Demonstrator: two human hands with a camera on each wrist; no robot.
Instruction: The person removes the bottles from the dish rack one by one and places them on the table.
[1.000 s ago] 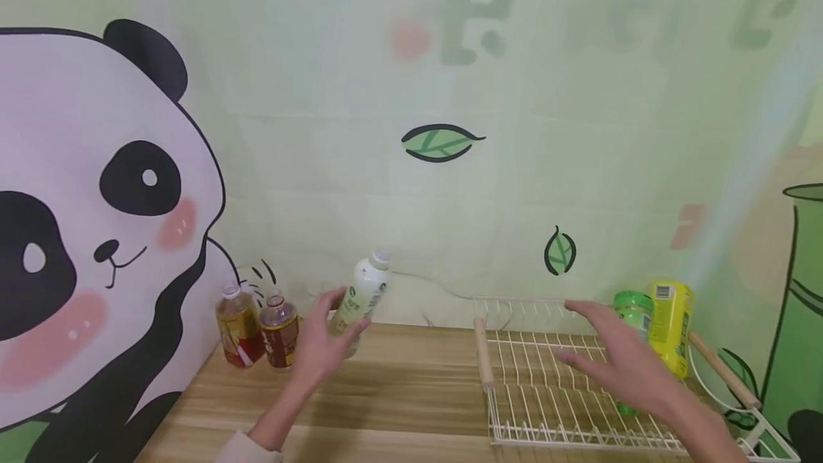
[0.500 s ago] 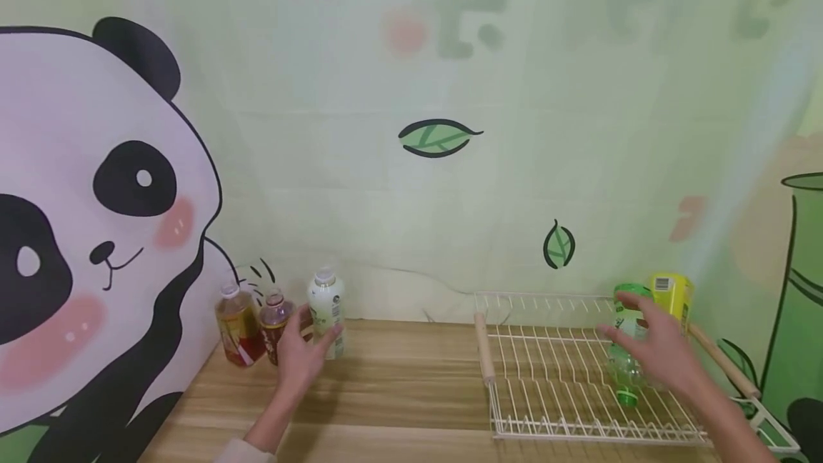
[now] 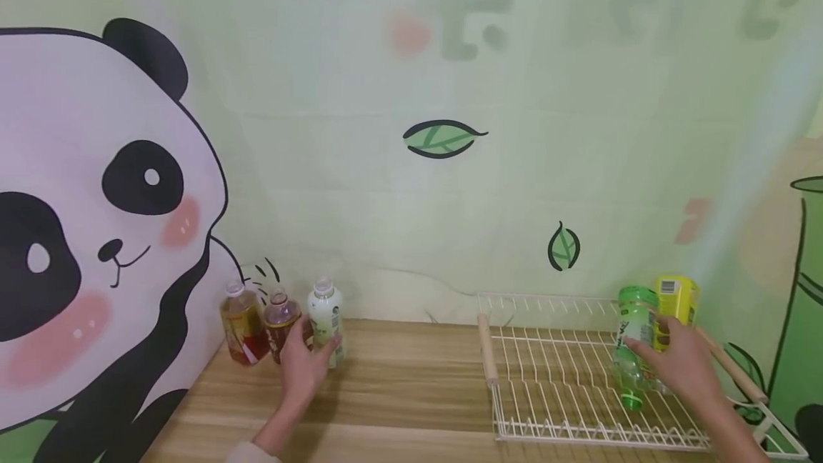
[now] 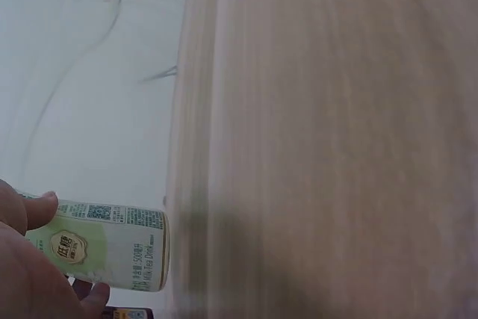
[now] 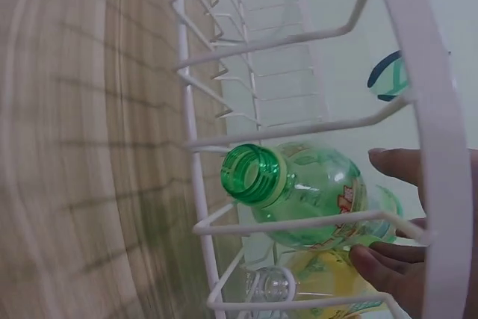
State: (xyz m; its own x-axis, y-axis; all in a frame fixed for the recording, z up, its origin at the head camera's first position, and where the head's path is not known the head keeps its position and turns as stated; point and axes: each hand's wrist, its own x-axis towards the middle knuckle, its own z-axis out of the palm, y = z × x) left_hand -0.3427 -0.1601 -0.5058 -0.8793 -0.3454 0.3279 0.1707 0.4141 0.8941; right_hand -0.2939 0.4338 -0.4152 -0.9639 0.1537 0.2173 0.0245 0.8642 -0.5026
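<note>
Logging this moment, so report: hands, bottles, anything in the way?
Left hand around upright milk tea bottle. Right hand at green bottle, neck-down in wire rack, grip unclear. Yellow bottle close by, may crowd.

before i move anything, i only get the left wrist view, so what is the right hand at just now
Observer: The right hand is at the green bottle in the white wire rack.
Operator: ok, which way up is it
Observer: Upside down, with its open neck pointing down.
Operator: and what stands furthest left, i can't see that far
Observer: A gold-and-red bottle, past the dark-red bottle that stands next to the milk tea bottle.
</note>
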